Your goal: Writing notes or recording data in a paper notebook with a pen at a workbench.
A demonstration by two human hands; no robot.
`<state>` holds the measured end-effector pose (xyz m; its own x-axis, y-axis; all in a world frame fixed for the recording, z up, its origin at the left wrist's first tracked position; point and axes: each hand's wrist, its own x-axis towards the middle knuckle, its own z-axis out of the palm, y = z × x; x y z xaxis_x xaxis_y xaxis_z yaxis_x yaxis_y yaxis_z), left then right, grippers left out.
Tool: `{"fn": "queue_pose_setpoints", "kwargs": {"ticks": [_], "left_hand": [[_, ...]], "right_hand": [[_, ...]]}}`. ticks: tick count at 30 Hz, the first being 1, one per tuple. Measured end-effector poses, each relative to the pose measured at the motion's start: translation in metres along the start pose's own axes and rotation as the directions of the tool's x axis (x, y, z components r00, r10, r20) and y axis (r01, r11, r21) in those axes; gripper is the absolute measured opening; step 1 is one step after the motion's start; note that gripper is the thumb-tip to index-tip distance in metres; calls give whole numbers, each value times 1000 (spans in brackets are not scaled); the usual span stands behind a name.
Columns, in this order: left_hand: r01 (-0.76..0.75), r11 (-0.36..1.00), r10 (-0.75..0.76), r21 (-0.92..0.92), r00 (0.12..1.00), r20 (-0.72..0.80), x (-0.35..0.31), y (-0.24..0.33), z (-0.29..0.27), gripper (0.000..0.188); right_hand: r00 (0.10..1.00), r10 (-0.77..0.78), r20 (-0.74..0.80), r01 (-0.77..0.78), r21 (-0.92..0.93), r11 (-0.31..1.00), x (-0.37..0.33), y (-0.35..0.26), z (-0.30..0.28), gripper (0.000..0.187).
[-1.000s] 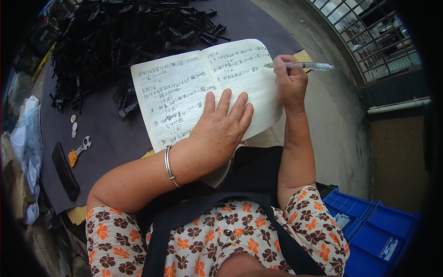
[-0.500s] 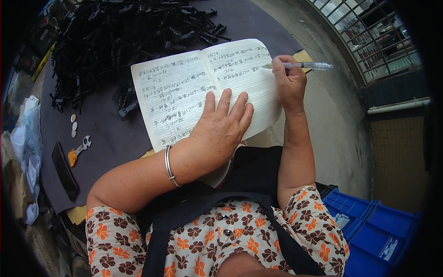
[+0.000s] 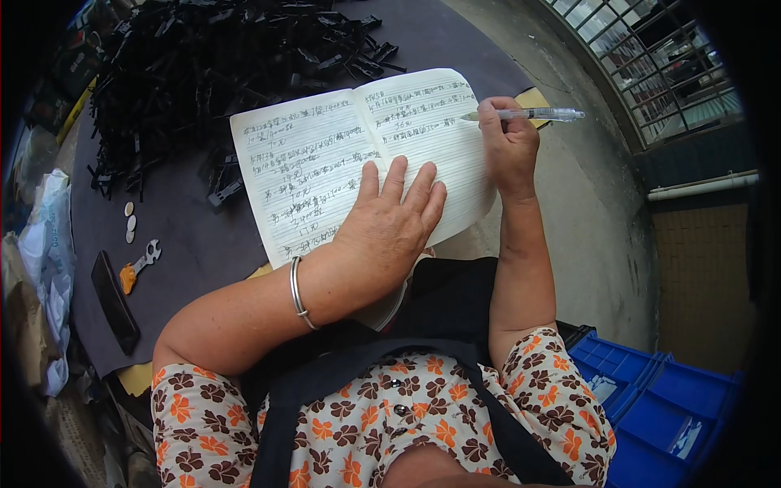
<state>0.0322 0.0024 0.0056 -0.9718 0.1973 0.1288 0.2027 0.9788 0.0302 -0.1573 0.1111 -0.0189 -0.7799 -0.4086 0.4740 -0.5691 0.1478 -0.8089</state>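
Note:
An open lined notebook (image 3: 443,191) with handwriting on both pages lies at the near edge of the dark-covered table. My left hand (image 3: 390,211) rests flat across its lower middle, fingers spread, a silver bangle on the wrist. At the right page's outer edge my right hand (image 3: 511,146) pinches a clear pen (image 3: 547,115). The pen's tip points left, over the written lines; whether it touches the paper I cannot tell. Part of the lower left page is hidden beneath my left hand and forearm.
A heap of black plastic parts (image 3: 203,73) covers the table's far left. Nearer are small pale discs (image 3: 130,221), a wrench with an orange grip (image 3: 142,266) and a dark curved bar (image 3: 115,302). Plastic bags (image 3: 45,260) hang at left; blue crates (image 3: 663,407) stand at lower right.
My right hand and the pen have shifted very slightly. My left hand and the notebook stay in place.

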Motion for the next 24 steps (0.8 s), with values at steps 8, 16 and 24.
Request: {"fn": "queue_pose_setpoints", "kwargs": {"ticks": [8,16,24], "left_hand": [[4,1000,-4,1,1000,-8,0,0,1,60],[0,1000,0,4,1000,-1,0,0,-2,60],[-2,1000,2,-12,1000,2,-1,0,-3,60]], "right_hand": [[1000,3,12,-3,4,1000,0,-1,0,15],[1000,-7,0,7,-12,1000,0,-1,0,16],[1000,3,7,-3,3,1000,0,-3,1,16]]}}
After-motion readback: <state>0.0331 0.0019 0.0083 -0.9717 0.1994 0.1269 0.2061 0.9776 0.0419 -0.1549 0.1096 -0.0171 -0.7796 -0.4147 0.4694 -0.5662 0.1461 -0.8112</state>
